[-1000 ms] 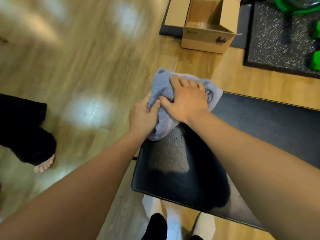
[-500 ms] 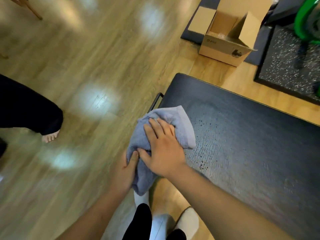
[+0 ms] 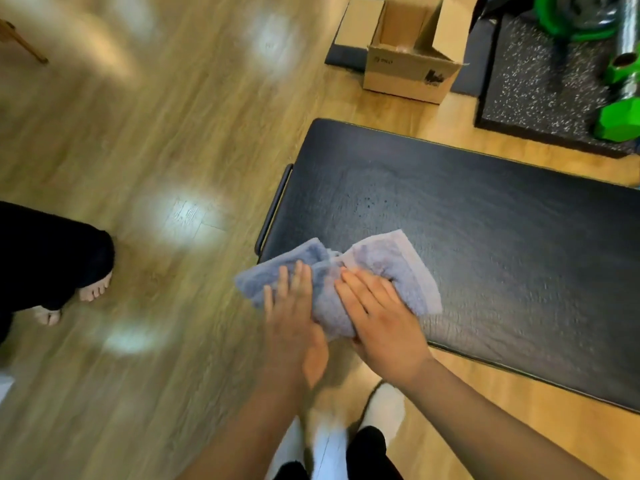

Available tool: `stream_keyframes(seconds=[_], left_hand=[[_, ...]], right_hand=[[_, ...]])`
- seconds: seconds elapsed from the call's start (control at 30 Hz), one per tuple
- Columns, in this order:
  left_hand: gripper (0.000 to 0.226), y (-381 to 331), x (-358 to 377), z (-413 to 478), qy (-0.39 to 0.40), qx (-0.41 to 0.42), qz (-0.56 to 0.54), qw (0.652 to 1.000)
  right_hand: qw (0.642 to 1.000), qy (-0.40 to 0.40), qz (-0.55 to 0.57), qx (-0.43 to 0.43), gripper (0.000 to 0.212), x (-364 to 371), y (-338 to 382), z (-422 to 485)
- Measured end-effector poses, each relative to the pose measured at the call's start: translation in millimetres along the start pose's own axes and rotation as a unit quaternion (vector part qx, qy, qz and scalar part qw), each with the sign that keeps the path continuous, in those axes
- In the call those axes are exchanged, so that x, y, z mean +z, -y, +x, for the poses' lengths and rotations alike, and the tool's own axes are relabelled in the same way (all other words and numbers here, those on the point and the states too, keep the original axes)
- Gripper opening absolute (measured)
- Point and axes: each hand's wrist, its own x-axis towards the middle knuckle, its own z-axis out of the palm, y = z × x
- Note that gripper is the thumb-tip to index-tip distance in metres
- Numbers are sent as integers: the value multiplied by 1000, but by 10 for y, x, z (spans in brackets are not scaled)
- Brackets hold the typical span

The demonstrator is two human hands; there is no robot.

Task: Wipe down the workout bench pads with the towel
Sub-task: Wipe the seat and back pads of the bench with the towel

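A crumpled blue-grey terry towel (image 3: 381,258) is spread over the near left corner of the black textured padded counter (image 3: 485,237), with its left end carried past the pad's short edge, above the light wooden plank floor (image 3: 138,150). The towel is pressed from above by both hands. The left grip (image 3: 294,323) is laid flat on the overhanging end, released, with the fingers straight and together; it is blurred. The right grip (image 3: 377,317) is laid on the middle of the towel, likewise released, the fingers stretched across the cloth and the tips sunk into a fold. The two are set just beside each other. A dark metal bar (image 3: 275,206) is seen along the short end of the counter. Beyond the counter an open brown cardboard box (image 3: 405,67) is stood on the floor beside a black speckled rubber mat (image 3: 540,81), on which bright green weights (image 3: 616,116) are kept. A bare foot (image 3: 93,289) under a black trouser leg is seen at the left.
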Motion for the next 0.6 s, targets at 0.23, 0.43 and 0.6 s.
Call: stream_keyframes(seconds=[0.23, 0.43, 0.6], left_hand=[[82, -832, 466, -74, 176, 212, 55, 960], [70, -540, 313, 36, 173, 267, 64, 946], [56, 98, -16, 350, 126, 226, 100, 961]], right_hand=[[983, 38, -32, 175, 75, -187, -562, -1092], [980, 81, -56, 174, 79, -171, -497, -982], [982, 36, 56, 174, 79, -184, -15, -227]])
